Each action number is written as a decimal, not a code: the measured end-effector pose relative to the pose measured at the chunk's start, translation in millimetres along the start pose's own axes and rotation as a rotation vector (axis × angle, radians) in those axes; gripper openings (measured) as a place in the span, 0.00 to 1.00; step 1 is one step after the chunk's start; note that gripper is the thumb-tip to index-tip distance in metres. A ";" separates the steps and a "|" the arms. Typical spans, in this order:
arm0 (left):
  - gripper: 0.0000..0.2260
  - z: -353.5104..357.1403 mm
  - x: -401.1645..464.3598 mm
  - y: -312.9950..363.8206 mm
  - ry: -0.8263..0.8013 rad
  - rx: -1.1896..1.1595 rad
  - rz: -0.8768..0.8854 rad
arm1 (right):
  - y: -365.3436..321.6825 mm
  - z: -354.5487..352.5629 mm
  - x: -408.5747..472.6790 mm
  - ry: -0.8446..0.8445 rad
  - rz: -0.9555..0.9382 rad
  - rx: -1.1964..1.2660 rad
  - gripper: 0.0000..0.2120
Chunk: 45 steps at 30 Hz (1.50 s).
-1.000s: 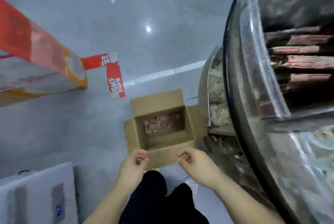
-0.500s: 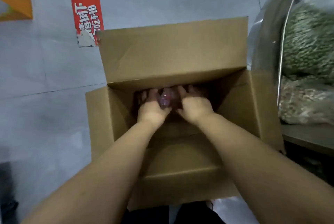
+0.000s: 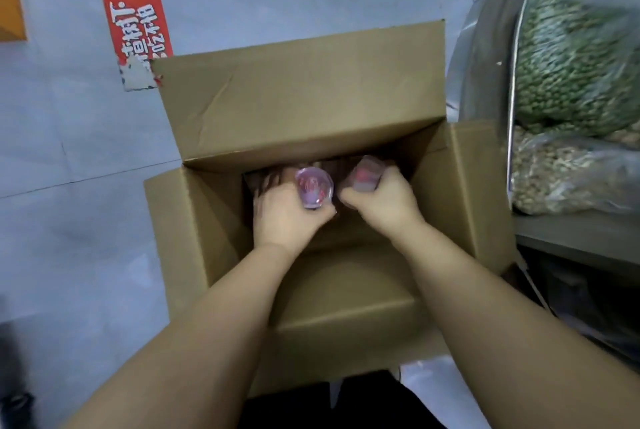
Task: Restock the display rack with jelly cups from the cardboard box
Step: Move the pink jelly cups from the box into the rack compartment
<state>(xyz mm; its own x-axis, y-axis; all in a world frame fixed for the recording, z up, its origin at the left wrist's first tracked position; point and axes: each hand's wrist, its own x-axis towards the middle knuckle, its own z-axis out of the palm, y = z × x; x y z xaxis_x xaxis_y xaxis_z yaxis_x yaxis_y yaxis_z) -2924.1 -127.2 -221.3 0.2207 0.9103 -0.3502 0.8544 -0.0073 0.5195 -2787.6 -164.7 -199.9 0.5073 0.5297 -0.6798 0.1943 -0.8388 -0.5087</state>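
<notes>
An open cardboard box (image 3: 301, 106) stands on the floor with its flaps spread, and both my arms reach into it. My left hand (image 3: 287, 213) grips a clear jelly cup (image 3: 313, 187) with a pink-red lid facing up. My right hand (image 3: 384, 203) grips a second jelly cup (image 3: 365, 175), tilted toward the back of the box. The rest of the box's contents lie in dark shadow behind my hands. The display rack (image 3: 485, 47) curves up at the right edge.
Bags of green and pale beans (image 3: 575, 75) fill the rack's lower tier behind a metal rail, right beside the box. A red sign strip (image 3: 135, 12) lies on the grey tile floor at upper left. My dark trousers (image 3: 346, 404) sit below the box.
A second ago my hands hovered above the box from standing height. I bent down, reached inside, and now each hand has a jelly cup lifted slightly from the bottom.
</notes>
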 end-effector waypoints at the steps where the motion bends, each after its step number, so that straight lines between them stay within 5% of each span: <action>1: 0.20 -17.6 -11.9 11.2 -0.005 -0.176 -0.065 | -3.8 -8.1 -17.8 -0.037 0.055 0.187 0.19; 5: 0.16 -109.6 -71.2 59.2 -0.015 -0.560 -0.136 | -39.4 -54.6 -117.0 -0.269 0.241 0.709 0.13; 10: 0.12 -254.8 -149.3 148.8 -0.125 -0.764 0.067 | -112.4 -147.6 -259.6 -0.425 0.189 1.122 0.12; 15: 0.17 -372.0 -212.2 252.0 -0.237 -0.783 0.278 | -178.4 -257.9 -392.0 -0.336 -0.007 0.902 0.09; 19: 0.17 -423.8 -255.5 329.0 -0.340 -0.787 0.541 | -197.8 -337.6 -482.4 0.040 -0.279 0.453 0.20; 24: 0.17 -445.1 -312.2 409.9 -0.517 -0.850 0.737 | -176.7 -416.5 -570.0 0.619 -0.321 0.305 0.26; 31: 0.27 -427.2 -382.0 496.9 -0.657 -0.848 0.902 | -122.0 -478.8 -644.0 0.942 -0.383 0.375 0.25; 38: 0.19 -411.8 -430.8 543.2 -0.773 -0.695 1.110 | -86.3 -522.8 -677.7 0.885 -0.473 0.184 0.33; 41: 0.19 -407.1 -439.0 555.8 -0.798 -0.670 1.103 | -81.3 -532.8 -678.9 0.855 -0.463 0.377 0.29; 45: 0.18 -405.5 -425.8 576.5 -0.895 -0.667 1.008 | -74.0 -551.7 -677.6 0.559 -0.522 0.695 0.27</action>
<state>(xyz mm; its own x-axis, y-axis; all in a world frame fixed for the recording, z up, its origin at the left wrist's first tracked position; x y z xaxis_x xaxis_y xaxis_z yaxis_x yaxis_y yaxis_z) -2716.2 -351.1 543.4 0.9858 0.0902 0.1417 -0.1376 -0.0503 0.9892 -2682.5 -531.1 589.9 0.8512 0.5237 -0.0341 0.0645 -0.1689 -0.9835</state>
